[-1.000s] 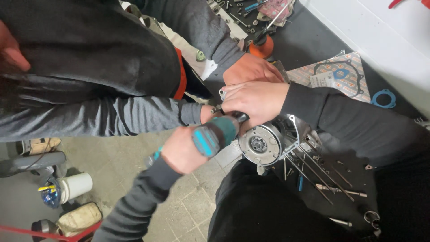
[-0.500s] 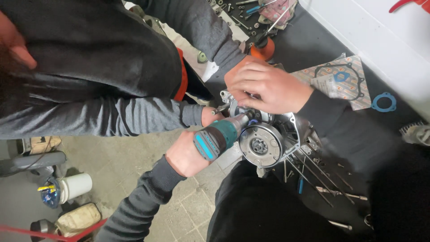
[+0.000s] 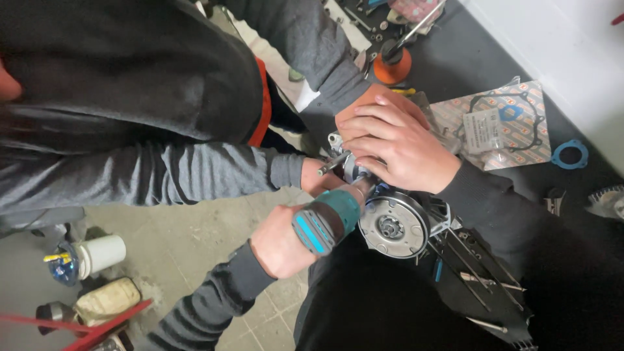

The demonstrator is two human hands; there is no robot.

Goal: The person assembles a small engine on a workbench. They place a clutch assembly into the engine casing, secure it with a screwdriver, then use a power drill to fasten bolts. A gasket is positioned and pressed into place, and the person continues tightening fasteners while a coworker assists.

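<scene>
clenched, my left grip holds the teal drill. my right grip presses flat, fingers loose, on the engine on the desk.

The power driver is teal with a black grip. The round engine cover is silver-grey. The gasket packet shows an orange dotted pattern, beside a blue ring gasket. The worktop is black, the cone orange.
</scene>
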